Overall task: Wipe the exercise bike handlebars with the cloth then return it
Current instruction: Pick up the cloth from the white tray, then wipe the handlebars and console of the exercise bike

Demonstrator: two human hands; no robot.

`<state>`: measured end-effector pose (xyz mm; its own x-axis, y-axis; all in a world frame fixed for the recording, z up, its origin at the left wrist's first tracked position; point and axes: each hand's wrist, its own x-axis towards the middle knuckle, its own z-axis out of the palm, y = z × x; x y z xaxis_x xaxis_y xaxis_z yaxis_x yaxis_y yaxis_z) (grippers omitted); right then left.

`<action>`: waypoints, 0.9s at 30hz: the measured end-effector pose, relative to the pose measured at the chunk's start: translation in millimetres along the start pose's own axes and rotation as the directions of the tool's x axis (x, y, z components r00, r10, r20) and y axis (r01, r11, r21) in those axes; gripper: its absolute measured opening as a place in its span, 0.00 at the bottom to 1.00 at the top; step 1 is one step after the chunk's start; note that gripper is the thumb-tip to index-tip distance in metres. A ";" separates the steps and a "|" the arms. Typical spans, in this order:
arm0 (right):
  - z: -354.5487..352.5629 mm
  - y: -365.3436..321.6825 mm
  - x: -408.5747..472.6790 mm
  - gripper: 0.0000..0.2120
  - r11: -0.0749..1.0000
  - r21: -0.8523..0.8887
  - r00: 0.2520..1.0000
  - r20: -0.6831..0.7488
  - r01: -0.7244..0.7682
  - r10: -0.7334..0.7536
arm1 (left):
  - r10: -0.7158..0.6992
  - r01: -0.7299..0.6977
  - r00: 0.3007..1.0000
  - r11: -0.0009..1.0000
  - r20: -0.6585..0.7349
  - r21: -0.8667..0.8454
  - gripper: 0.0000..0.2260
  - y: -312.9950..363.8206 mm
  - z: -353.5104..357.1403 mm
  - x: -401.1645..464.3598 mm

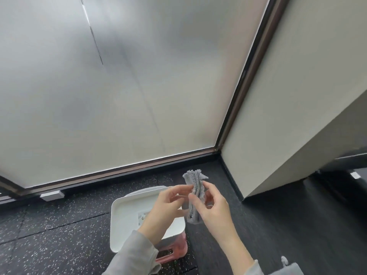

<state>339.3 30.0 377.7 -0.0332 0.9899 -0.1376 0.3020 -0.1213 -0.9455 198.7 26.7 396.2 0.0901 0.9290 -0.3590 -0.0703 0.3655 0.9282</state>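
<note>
My left hand [165, 204] and right hand [213, 210] both pinched a folded grey cloth [195, 195], held in the air above a white tray [123, 217] that sat on a pink stool [174, 249] over the dark speckled floor [49, 231]. The cloth's long axis ran nearly upright, its frayed end pointing up and away towards the frosted wall panel [119, 86]. No exercise bike showed, so I could not tell whether the wiping was done; folded over the tray, the cloth looked either just taken up or about to be returned.
</note>
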 end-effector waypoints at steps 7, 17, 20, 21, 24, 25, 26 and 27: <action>-23.7 -15.7 -59.1 0.15 0.998 0.048 0.969 -0.245 -0.029 0.040 | 0.016 -0.029 0.937 0.999 0.348 0.030 0.15 27.9 12.9 -20.2; -69.3 -35.6 -160.0 0.15 0.933 0.359 0.869 -0.463 0.004 0.174 | -0.091 0.092 0.735 0.995 0.672 0.034 0.19 20.1 98.9 -32.6; -81.7 -36.2 -191.2 0.14 0.904 0.426 0.849 -0.491 0.038 0.196 | -0.031 0.060 0.727 0.998 0.685 -0.018 0.15 25.5 128.0 -51.9; -86.6 -35.9 -201.5 0.14 0.889 0.454 0.836 -0.509 0.059 0.204 | -0.014 0.026 0.741 1.000 0.671 -0.008 0.15 26.5 138.9 -60.1; -99.3 -37.3 -225.8 0.15 0.874 0.471 0.801 -0.567 0.122 0.194 | 0.050 -0.078 0.733 0.997 0.678 0.010 0.12 32.5 170.5 -87.3; -103.6 -37.8 -232.2 0.16 0.886 0.444 0.787 -0.590 0.132 0.178 | 0.072 -0.111 0.719 0.994 0.691 0.012 0.10 35.4 181.0 -96.9; -108.7 -38.1 -237.8 0.17 0.903 0.406 0.766 -0.622 0.143 0.158 | 0.094 -0.142 0.703 0.990 0.705 0.010 0.10 38.2 191.7 -106.0; -114.9 -37.8 -242.7 0.17 0.918 0.364 0.732 -0.667 0.155 0.141 | 0.111 -0.168 0.691 0.986 0.714 0.010 0.09 41.1 202.7 -114.4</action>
<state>445.4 -197.3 480.7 0.6535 0.7560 -0.0373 -0.0748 0.0156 -0.9971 386.9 -76.4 495.3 0.7640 0.6408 -0.0753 -0.0746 0.2037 0.9762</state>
